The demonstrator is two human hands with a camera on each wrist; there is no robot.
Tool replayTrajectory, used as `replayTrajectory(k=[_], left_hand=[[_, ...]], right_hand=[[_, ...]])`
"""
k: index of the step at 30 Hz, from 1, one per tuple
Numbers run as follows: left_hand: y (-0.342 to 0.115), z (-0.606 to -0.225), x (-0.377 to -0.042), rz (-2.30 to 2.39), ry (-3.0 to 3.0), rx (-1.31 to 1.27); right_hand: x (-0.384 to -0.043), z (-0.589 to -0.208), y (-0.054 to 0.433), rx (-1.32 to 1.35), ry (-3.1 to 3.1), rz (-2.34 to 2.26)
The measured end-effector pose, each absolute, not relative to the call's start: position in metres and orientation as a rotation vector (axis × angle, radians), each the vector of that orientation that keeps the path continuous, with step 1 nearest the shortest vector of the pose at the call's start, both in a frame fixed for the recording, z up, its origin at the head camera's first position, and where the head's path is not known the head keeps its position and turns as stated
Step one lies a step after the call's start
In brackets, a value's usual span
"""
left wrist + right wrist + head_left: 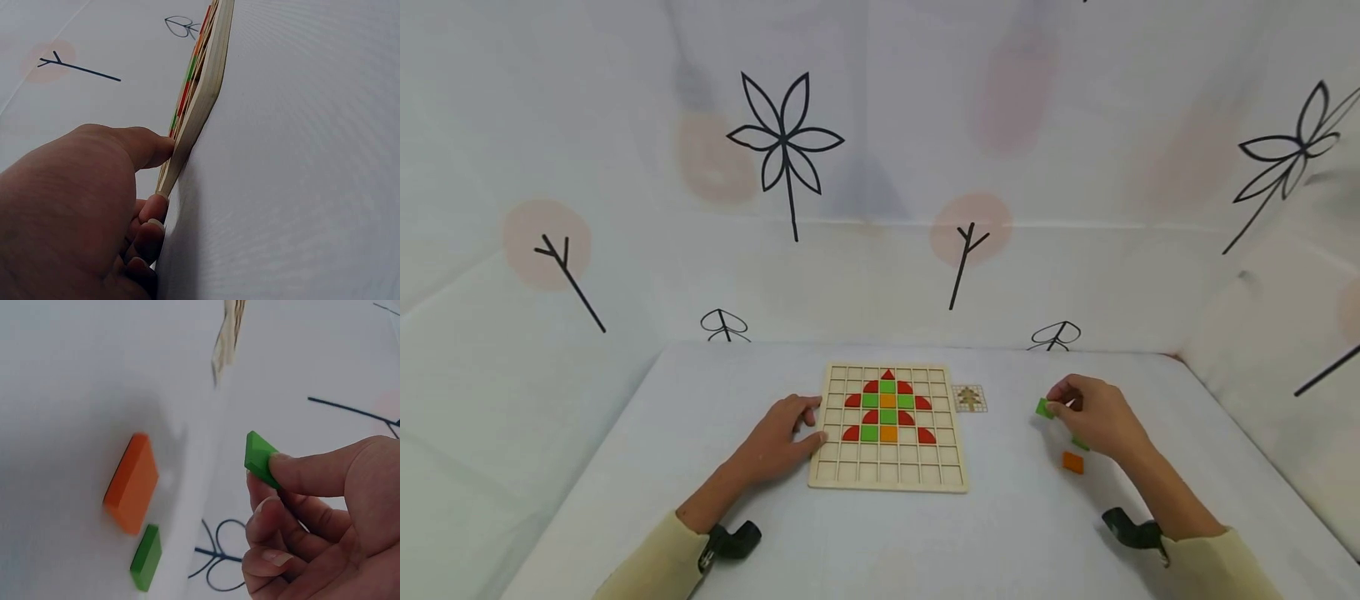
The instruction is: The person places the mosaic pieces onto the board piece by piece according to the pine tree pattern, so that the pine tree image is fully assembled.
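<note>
My left hand [778, 440] rests at the left edge of a wooden grid board [865, 475], its thumb touching the edge and the other fingers loosely bent beside it. Red, green and orange tiles [888, 401] form a tree shape on the board. On the right, my right hand [1097, 417] pinches a green square tile [259, 456] between thumb and fingers. Below that hand lie an orange tile [1072, 462] and another green tile [146, 557], the green one partly hidden by the hand in the head view.
A small pattern card [970, 398] with a tree picture lies against the board's right side. The white table [715, 375] meets a cloth backdrop [865, 283] printed with plants. Dark wrist-worn cameras [735, 540] sit by both sleeves.
</note>
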State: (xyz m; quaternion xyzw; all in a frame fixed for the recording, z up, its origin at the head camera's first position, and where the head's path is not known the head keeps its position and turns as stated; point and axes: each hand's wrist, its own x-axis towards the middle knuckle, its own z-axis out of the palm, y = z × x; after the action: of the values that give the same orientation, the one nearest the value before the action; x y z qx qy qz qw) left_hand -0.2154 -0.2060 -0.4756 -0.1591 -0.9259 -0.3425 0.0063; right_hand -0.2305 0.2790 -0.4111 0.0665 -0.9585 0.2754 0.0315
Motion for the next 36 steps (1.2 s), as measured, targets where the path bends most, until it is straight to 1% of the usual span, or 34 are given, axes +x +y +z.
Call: replayTrajectory(k=[16, 27, 36], left_hand=[[-0.206, -0.476, -0.214, -1.093, -2.897, -0.479], [-0.206, -0.476, -0.215, -1.083, -2.904, -0.486], [-0.204, -0.474, -0.215, -1.085, -2.905, -0.488]], right_hand=[[-0.217, -0.406, 0.231, 0.233, -2.9, 0.946], [-0.209, -0.407, 0.205, 0.347, -2.877, 1.015], [-0.208, -0.416, 0.183, 0.445, -2.88, 1.055]])
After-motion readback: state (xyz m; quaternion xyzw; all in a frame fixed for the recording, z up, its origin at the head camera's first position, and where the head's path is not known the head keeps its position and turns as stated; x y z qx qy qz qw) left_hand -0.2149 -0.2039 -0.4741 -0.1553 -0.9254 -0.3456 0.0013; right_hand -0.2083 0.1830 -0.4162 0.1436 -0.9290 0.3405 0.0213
